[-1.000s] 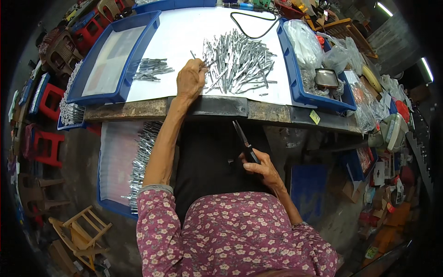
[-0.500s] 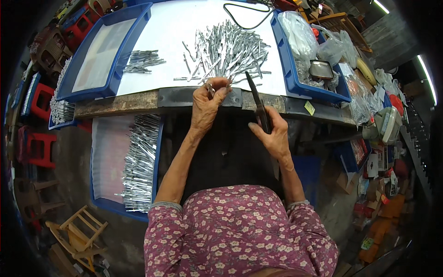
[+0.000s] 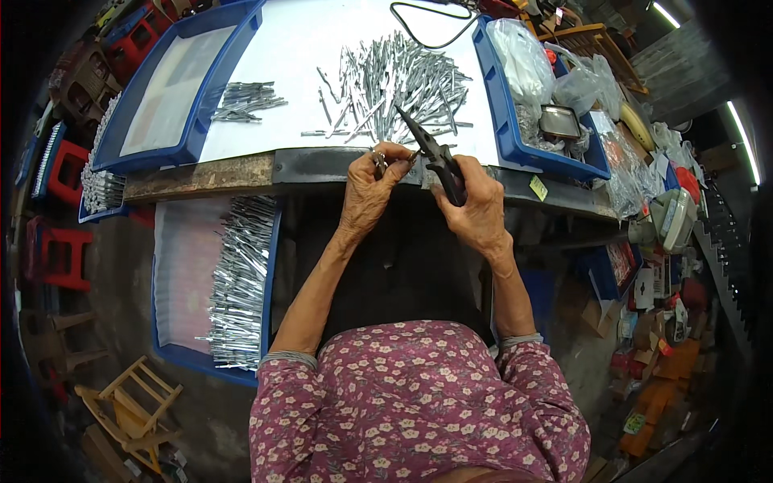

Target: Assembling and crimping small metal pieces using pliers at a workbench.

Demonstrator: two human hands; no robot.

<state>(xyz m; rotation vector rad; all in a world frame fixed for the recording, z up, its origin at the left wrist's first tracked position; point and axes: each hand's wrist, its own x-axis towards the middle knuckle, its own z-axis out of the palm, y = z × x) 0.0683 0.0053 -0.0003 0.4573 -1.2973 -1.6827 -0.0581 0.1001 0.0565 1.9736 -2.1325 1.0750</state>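
Note:
At the front edge of the table, my left hand (image 3: 367, 191) is closed, its thumb and fingers pinching a small silvery metal part (image 3: 378, 166) that they mostly hide. My right hand (image 3: 478, 208) grips a pair of dark long-nose pliers (image 3: 427, 143) by the handles. The jaws point up and to the left, close beside my left fingertips; whether they touch the part I cannot tell. Just beyond both hands spreads a loose pile of slim silvery metal parts (image 3: 394, 80) on the white tabletop (image 3: 298, 48). A smaller bunch of similar parts (image 3: 248, 102) lies to its left.
An upright-sided blue tray (image 3: 192, 149) sits on the table's left. Below it, another blue tray (image 3: 181, 352) holds rows of metal parts. A blue bin (image 3: 515, 153) with plastic bags stands at the right. A black cord (image 3: 419, 39) lies at the back.
The pliers have swung left and tilted, bringing their jaws to my left fingertips. My left hand has shifted slightly right with the metal part.

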